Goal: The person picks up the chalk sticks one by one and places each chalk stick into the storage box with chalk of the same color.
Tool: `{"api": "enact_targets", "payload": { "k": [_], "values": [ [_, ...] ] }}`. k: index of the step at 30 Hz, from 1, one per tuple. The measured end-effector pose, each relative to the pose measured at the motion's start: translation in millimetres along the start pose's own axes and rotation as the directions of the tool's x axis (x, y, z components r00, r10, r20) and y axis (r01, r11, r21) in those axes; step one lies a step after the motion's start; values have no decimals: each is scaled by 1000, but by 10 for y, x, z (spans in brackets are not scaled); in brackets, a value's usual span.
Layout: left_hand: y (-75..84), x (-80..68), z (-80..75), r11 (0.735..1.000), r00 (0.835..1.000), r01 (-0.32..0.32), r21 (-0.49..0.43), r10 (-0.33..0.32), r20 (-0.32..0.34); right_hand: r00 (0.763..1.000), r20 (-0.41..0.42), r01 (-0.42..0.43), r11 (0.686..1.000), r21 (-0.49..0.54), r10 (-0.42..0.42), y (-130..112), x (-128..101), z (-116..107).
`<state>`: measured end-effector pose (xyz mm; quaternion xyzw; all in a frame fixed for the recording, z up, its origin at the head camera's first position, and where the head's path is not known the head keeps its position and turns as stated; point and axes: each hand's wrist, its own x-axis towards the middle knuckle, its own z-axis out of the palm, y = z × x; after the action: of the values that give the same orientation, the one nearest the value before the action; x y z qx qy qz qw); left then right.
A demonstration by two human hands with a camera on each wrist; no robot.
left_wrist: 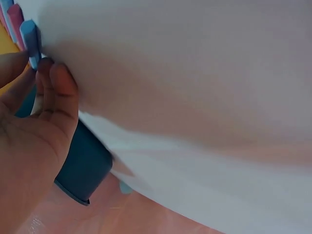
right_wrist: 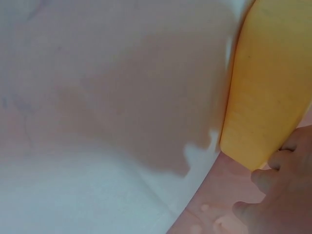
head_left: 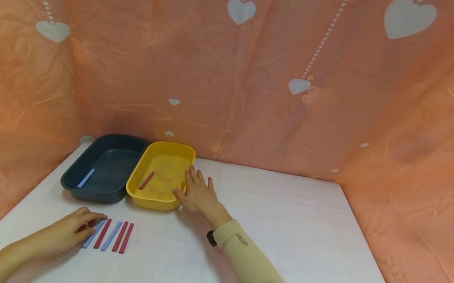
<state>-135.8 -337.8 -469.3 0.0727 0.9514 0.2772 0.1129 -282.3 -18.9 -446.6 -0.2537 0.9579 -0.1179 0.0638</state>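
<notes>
Five thin flat sticks, blue and red, lying side by side near the front of the white table. Leftmost blue stick pinched at its far end by the left hand, fingertips curled round it, probably to lift it out of the row. Just beyond, dark blue oval plastic tray with one blue stick inside; touching it, yellow oval plastic tray with one red stick. Right hand resting against the yellow tray's right rim, fingers relaxed, seemingly steadying it.
</notes>
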Motion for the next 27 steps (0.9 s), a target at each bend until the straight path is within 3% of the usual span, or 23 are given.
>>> {"api": "enact_targets", "payload": {
  "k": [7, 11, 21, 27],
  "values": [
    [-67, 1, -29, 997, 996, -81, -3, 81, -31, 1000, 7, -11, 1000, -17, 11, -34, -6, -14],
    [-55, 4, -40, 996, 996, -85, -23, 84, -33, 1000, 10, -19, 1000, -24, 19, -32, -17, -19],
    [12, -26, -30, 979, 999, -8, -204, 0, -36, 999, 22, -31, 999, -17, 31, -34, -34, -22],
    [18, -44, -3, 968, 997, 13, -249, -33, -76, 1000, 13, -23, 1000, -12, 23, -32, -26, -17]
  ]
}}
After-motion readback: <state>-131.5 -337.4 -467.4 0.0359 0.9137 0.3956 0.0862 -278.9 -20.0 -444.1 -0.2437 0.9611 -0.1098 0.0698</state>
